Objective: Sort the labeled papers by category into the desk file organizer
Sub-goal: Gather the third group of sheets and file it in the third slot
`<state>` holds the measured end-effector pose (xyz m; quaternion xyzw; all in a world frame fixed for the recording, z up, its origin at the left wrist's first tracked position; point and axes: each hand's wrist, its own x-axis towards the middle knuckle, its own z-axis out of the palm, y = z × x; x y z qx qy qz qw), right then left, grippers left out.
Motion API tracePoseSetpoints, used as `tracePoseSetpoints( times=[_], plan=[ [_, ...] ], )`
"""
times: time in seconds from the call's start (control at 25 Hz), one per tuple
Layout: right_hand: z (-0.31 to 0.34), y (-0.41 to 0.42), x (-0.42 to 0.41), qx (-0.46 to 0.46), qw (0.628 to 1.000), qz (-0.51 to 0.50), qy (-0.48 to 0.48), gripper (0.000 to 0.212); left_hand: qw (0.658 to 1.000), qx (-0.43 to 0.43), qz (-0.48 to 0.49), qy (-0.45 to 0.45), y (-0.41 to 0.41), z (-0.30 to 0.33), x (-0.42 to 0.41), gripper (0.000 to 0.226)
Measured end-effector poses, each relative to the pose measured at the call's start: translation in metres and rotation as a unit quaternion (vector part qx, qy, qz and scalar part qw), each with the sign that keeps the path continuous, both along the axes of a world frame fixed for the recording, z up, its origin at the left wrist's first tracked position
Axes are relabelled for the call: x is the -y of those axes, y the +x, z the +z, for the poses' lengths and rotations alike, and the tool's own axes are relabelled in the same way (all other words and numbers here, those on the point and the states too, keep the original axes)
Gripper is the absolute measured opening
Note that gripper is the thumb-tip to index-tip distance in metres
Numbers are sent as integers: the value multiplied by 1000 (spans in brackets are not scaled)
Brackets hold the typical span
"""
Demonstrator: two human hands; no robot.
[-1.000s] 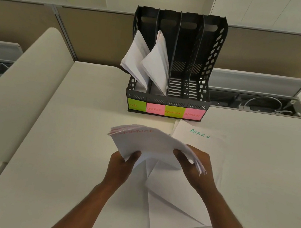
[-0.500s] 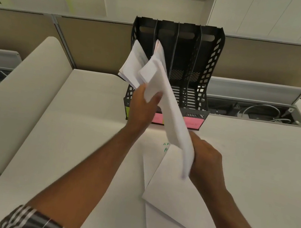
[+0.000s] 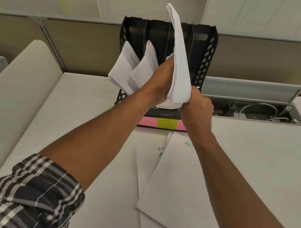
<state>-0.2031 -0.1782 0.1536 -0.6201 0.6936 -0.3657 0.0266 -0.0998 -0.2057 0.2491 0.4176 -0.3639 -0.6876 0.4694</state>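
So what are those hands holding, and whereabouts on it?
A stack of papers, stood on edge before the file organizer. Both the left hand and right hand grip its lower end.

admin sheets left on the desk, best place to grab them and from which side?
Judging by their pose: the admin sheets lie flat and fanned on the desk. Come from the near side and pinch the overlapping bottom corners, which point toward the person and are unobstructed.

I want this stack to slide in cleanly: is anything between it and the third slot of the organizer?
Nothing visible blocks it: the paper stack is upright over the organizer, gripped by both hands; the filed papers lean from slots further left.
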Motion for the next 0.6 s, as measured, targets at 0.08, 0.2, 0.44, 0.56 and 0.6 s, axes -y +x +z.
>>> tracePoseSetpoints(
  times=[0.08, 0.2, 0.44, 0.56, 0.6],
  plan=[
    [5, 5, 17, -15, 1000, -12, 12, 18, 1000, -28, 8, 8, 1, -3, 4, 26],
    [4, -2, 28, -14, 999, -29, -2, 15, 998, -64, -6, 21, -1, -7, 13, 35],
    [14, -9, 21, -42, 998, -41, -32, 12, 998, -11, -56, -25, -1, -27, 19, 32],
    [5, -4, 26, -15, 999, -36, 18, 16, 993, 35, -100, -54, 5, -38, 26, 34],
    [0, -2, 31, -6, 998, -41, 41, 19, 993, 46, -96, -44, 6, -40, 29, 35]
  ],
)
